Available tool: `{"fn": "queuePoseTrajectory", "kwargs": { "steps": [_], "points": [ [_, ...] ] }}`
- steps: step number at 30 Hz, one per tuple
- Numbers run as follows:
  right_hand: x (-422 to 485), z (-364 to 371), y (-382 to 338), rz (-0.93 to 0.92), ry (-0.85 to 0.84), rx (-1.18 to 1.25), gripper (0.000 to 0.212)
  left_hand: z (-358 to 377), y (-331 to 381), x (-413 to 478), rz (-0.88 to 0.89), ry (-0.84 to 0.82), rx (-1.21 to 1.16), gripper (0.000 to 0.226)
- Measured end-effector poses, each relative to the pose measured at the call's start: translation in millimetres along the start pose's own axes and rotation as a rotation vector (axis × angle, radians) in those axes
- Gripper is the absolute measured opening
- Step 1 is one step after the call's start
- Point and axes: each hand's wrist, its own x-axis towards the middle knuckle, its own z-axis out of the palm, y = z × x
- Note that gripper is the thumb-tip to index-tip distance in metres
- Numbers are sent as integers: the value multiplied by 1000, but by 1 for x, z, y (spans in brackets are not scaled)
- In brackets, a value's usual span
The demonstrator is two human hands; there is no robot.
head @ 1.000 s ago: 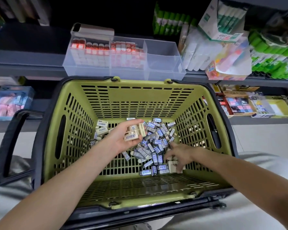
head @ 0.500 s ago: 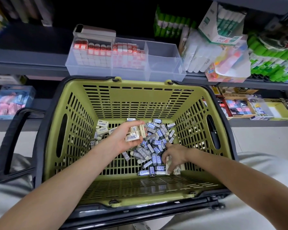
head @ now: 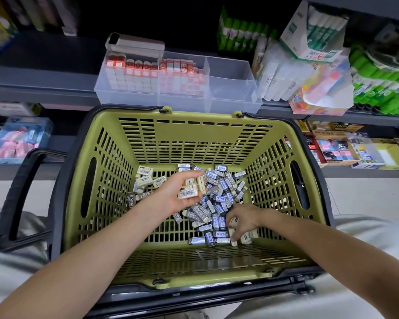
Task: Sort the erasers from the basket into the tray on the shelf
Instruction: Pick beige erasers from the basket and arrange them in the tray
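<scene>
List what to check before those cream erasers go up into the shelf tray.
1. Left hand grips cream erasers firmly: ok.
2. Right hand pinches single eraser off the pile: ok.
3. Tray right compartment has room: ok.
4. Way over the basket rim to the tray free: ok.
5. Held erasers all one kind: cannot tell, some hidden in the palm.

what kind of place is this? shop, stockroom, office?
Probably a stationery shop aisle. The shelves carry packed glue sticks and a clear tray of boxed stock, and a green shopping basket holds loose barcoded erasers.
</scene>
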Motion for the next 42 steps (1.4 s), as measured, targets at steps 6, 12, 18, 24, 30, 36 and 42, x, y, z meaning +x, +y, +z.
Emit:
{"fn": "queuePoseTrajectory", "kwargs": {
  "steps": [6,12,18,24,30,36,42],
  "points": [
    [-3,-2,-3,-25,-4,128,59,1,-2,0,8,-8,21,31],
    [-3,4,-8,-106,106,94,44,3,-3,0,-1,-4,41,36],
    [-23,-30,-8,-178,214,397,30,-2,-3,1,-47,3,96,26],
    [-66,-89,-45,-452,446,1075,33,-2,13,-7,-130,-75,-28,50],
    [-82,-117,-111,-592,798,1072,31,5,39,-25,-38,-298,-213,57],
    [-81,-126,-147,-584,959,602,41,1,59,-43,116,-250,-287,29],
    [-88,-133,-159,-711,978,682,50,2,76,-50,121,-276,-328,26]
  ]
}}
